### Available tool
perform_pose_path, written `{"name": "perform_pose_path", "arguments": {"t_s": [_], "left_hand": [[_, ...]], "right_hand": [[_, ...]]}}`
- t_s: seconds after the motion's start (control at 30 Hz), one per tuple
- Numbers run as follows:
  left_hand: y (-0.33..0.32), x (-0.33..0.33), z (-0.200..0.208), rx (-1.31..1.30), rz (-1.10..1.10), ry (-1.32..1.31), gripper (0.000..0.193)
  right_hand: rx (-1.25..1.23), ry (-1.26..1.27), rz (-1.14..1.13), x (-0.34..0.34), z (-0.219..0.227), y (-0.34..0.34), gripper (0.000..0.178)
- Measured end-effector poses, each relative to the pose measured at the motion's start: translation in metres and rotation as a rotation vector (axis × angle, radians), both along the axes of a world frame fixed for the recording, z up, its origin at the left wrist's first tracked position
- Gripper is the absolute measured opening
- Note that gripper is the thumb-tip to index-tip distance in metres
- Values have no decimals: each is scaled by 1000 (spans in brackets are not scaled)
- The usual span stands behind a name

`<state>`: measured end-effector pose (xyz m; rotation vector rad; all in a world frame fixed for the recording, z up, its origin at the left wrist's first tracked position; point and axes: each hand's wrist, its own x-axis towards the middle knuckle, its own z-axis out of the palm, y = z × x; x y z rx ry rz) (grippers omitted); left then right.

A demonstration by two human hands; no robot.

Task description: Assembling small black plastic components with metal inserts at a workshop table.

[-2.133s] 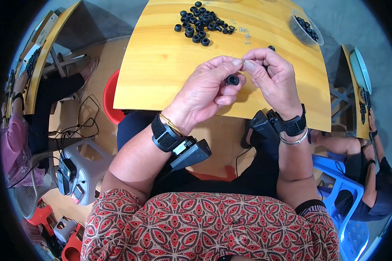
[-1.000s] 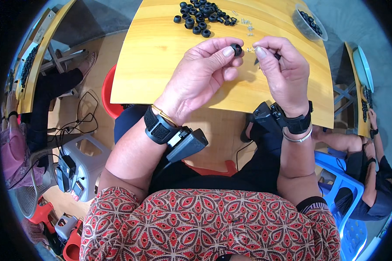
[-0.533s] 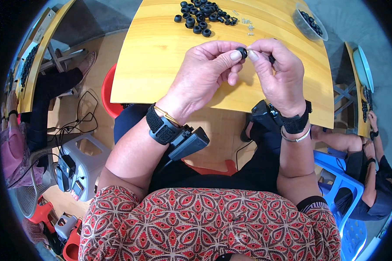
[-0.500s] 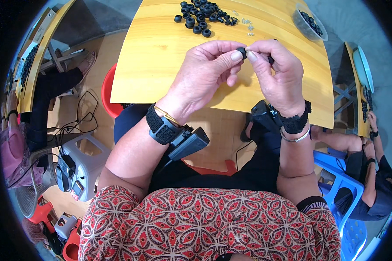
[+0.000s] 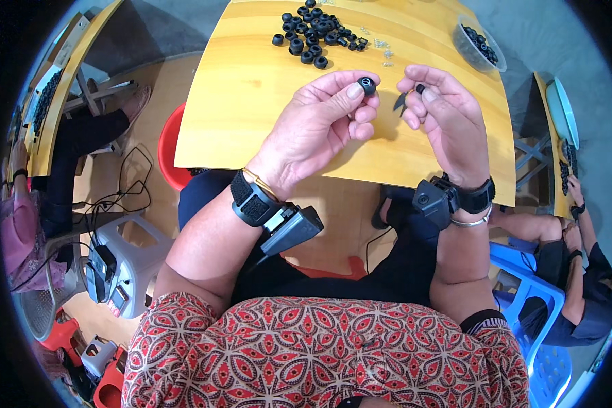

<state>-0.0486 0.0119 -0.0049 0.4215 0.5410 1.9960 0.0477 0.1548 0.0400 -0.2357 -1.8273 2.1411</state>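
Note:
Between thumb and forefinger, my left hand (image 5: 326,109) pinches a small round black knob-like part (image 5: 367,86), with a paler centre facing up. Over the table to its right, my right hand (image 5: 449,112) is closed around a small dark tool with pointed tips (image 5: 400,103). A short black end (image 5: 420,88) shows by the thumb; whether it belongs to the tool, I cannot tell. Beyond my hands, a loose pile of similar black round parts (image 5: 296,46) lies on the yellow wooden table (image 5: 245,115). Beside the pile are several tiny clear or silvery pieces (image 5: 383,45).
A clear plastic bowl (image 5: 461,49) holding black parts stands near the table's right edge. Under the left edge is a red tub or stool (image 5: 172,151). People sit at other tables on both sides. A grey-white stool (image 5: 139,238) with cables and devices is at left.
My hands have moved apart; the right one went right, away from the black part. The part now shows its paler centre, and the tool's pointed tips have come into view.

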Motion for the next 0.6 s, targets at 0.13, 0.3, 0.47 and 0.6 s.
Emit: {"name": "perform_pose_path", "arguments": {"t_s": [0.13,0.3,0.47,0.6], "left_hand": [[3,0,-5,-15,17,42,20],[2,2,-6,-39,18,90,22],[1,3,-3,-41,18,50,18],[1,3,-2,-27,19,26,17]], "right_hand": [[-210,0,136,3,0,3,19],[-296,34,207,1,-6,7,23],[-319,23,196,-2,-5,4,23],[-281,78,243,-4,-10,5,25]]}}
